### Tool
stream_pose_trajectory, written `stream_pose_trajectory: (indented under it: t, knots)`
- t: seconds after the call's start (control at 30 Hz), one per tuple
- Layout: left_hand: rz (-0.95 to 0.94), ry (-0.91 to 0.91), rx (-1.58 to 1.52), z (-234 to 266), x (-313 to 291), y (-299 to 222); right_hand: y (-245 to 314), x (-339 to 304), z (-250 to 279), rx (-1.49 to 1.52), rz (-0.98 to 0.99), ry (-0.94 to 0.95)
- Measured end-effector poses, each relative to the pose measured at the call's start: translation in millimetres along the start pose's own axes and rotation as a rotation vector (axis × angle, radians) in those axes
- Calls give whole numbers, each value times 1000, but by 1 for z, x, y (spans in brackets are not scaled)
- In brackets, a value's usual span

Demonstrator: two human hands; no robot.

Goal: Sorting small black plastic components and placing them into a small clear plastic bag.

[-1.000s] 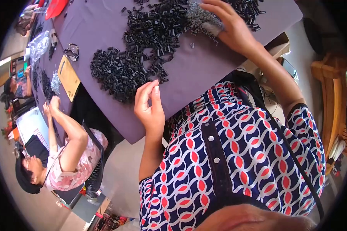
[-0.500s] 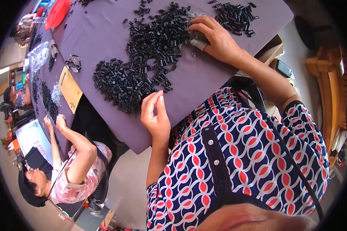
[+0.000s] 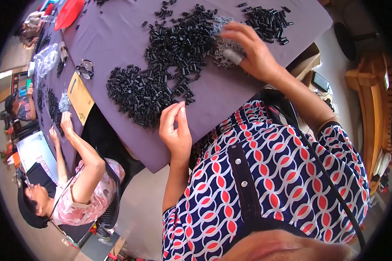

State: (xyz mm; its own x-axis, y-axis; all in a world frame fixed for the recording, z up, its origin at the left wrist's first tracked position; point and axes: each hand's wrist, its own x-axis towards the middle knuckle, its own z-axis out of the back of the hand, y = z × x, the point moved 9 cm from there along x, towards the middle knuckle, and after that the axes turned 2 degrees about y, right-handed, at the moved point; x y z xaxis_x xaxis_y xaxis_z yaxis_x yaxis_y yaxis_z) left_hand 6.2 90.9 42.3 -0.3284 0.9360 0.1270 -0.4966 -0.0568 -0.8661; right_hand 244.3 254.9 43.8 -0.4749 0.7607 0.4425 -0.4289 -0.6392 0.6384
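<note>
At the near edge of a heap of short black plastic tubes (image 3: 139, 93), my left hand (image 3: 177, 128) is closed, thumb and fingers pressed together. Whatever lies between its fingertips is too small to make out. My right hand (image 3: 260, 56) hovers over a pile of small silvery metal pieces (image 3: 224, 54) beside the black parts. Its fingers are apart and slightly blurred, and a pale covering wraps the thumb tip. Nothing shows in its grasp. More black tubes (image 3: 268, 22) lie past the right fingers.
A grey-purple cloth (image 3: 222, 104) covers the table. To the left are glasses (image 3: 86, 68), a tan envelope (image 3: 79, 98) and a red bowl (image 3: 69, 13). A co-worker (image 3: 85, 187) sits at the left table, hands near similar parts. A phone (image 3: 320, 81) lies at the right.
My right hand has drawn back slightly toward me and its fingers have lifted and spread, baring more silvery pieces. My left hand stays nearly still. The co-worker's hands have shifted.
</note>
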Motion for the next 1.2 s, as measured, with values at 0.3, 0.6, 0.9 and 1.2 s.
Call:
stream_pose_trajectory:
  t: [0.3,0.6,0.9,1.2]
  knots:
    - [-21,-12,20,5,-4,2,-46,12,-10,-121,-106,53]
    - [-41,-28,37,26,-12,36,-21,34,-60,-139,-54,116]
    - [-57,-24,50,57,-12,75,15,18,-108,-34,-52,248]
    - [-163,14,331,35,-11,65,33,12,-90,194,-60,268]
